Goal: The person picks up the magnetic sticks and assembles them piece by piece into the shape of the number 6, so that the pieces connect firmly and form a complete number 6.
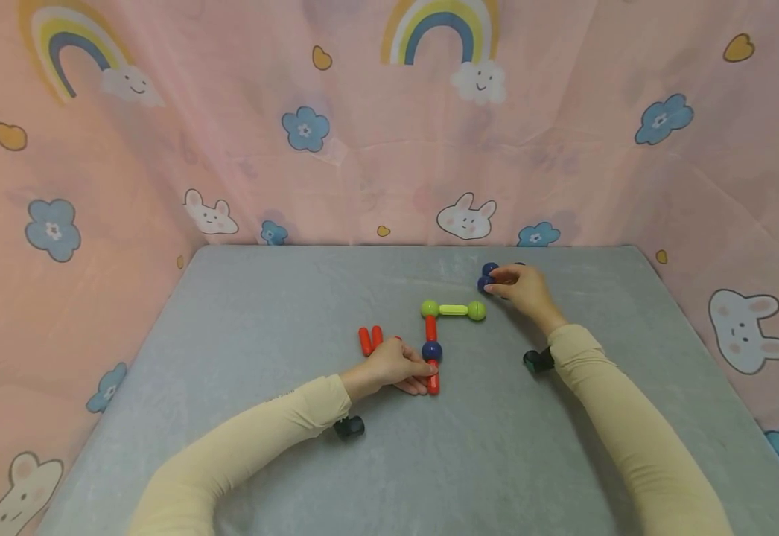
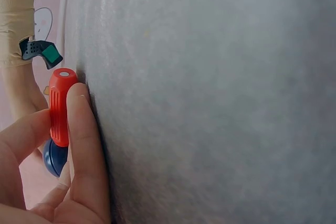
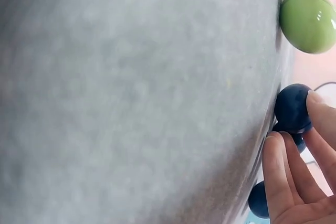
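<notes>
My left hand [image 1: 392, 363] pinches a red rod [image 1: 433, 386], thumb on one side and fingers on the other. That rod joins a dark blue ball [image 1: 432, 351], partly hidden behind it in the left wrist view. A second red rod [image 1: 431, 327] runs from the ball up to a green ball [image 1: 430, 308]. From there a green rod [image 1: 453, 310] leads right to another green ball [image 1: 477, 311]. At the back right, my right hand [image 1: 529, 296] grips a dark blue ball [image 3: 292, 107] between thumb and fingers, with more blue balls beside it, partly covered by the hand.
Two loose red rods [image 1: 371, 340] lie left of the joined pieces, and another red bit peeks out behind my left hand. The grey tabletop [image 1: 262, 313] ends at a pink patterned curtain [image 1: 363, 179] on the back and sides. Each wrist carries a small black camera.
</notes>
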`<move>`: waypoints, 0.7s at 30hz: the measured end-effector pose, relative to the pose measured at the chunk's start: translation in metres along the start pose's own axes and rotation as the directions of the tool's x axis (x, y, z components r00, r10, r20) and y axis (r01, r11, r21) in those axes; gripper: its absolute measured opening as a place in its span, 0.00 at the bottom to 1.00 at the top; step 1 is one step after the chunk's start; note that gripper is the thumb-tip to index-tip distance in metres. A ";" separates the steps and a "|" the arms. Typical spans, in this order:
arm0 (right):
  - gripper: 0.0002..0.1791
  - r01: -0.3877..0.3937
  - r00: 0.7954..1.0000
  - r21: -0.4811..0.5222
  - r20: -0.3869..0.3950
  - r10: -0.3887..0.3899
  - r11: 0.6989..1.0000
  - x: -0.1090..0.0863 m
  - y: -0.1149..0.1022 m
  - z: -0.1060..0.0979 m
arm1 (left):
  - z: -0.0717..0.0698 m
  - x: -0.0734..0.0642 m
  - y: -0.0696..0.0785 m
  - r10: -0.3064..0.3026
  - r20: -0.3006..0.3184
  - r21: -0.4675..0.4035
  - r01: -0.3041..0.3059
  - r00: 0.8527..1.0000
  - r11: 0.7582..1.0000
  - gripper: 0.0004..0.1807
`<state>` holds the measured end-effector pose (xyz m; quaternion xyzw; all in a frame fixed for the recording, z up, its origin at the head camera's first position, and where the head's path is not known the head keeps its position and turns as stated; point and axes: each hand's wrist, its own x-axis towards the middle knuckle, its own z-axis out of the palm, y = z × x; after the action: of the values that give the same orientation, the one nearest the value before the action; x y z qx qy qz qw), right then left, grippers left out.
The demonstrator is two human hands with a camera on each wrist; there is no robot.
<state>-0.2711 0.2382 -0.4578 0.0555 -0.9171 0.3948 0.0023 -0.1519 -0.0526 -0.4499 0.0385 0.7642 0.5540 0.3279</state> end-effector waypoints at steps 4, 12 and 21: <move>0.21 0.006 1.000 0.004 -0.017 -0.005 1.000 -0.001 0.001 0.000 | 0.000 0.000 0.000 0.004 0.001 -0.004 -0.004 1.000 1.000 0.08; 0.21 -0.008 0.999 0.033 -0.040 0.009 0.999 -0.006 -0.001 -0.004 | 0.001 0.001 0.000 -0.001 -0.007 -0.011 0.001 1.000 1.000 0.08; 0.21 0.041 0.997 0.029 -0.071 -0.039 0.999 -0.026 -0.013 -0.016 | 0.001 0.001 0.000 -0.001 -0.008 -0.013 0.001 1.000 1.000 0.08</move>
<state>-0.2446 0.2438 -0.4386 0.0601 -0.9091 0.4102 0.0415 -0.1524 -0.0513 -0.4508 0.0338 0.7620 0.5591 0.3251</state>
